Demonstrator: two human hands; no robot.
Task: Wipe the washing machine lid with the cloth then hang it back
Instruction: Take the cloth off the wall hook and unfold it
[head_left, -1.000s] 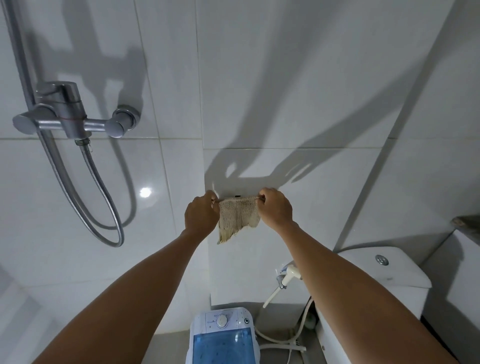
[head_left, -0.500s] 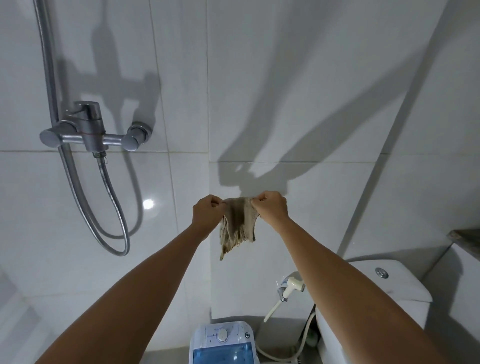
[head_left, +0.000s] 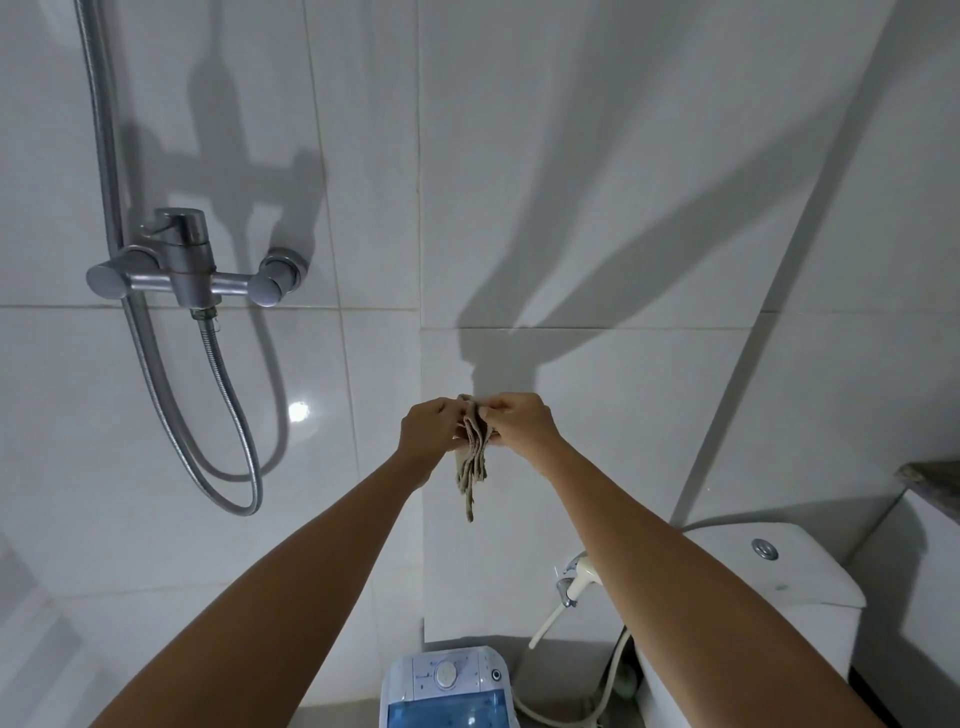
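So this is a small bathroom, all glossy white wall tile (head_left: 571, 156) with thin grout lines, and a bright light spot bouncing off one tile to the left of the arms. Big arm shadows fall across the wall above the hands.

Both arms reach up and forward. The left hand (head_left: 428, 431) and right hand (head_left: 522, 423) sit close together, nearly touching, each pinching the top of the cloth (head_left: 472, 457) between fingertips and thumb. The cloth is a beige, coarse-looking rag, bunched into narrow folds and dangling down to a point below the hands, close in front of the wall. Can't really tell if there's a hook behind it, the hands and cloth cover that spot.

Down at the bottom edge is the washing machine (head_left: 447, 691), white top with a round dial and a blue see-through lid (head_left: 447, 714), only partly in frame, between the two forearms and well below the cloth.

Other stuff: a chrome shower mixer (head_left: 187, 265) on the left wall with a metal hose (head_left: 228, 405) looping down under it. On the right, a white toilet tank (head_left: 779, 566) with a chrome flush button, and beside it a bidet sprayer (head_left: 574, 582) on the wall with its pale hose trailing to the floor. The right forearm cuts across part of the tank.
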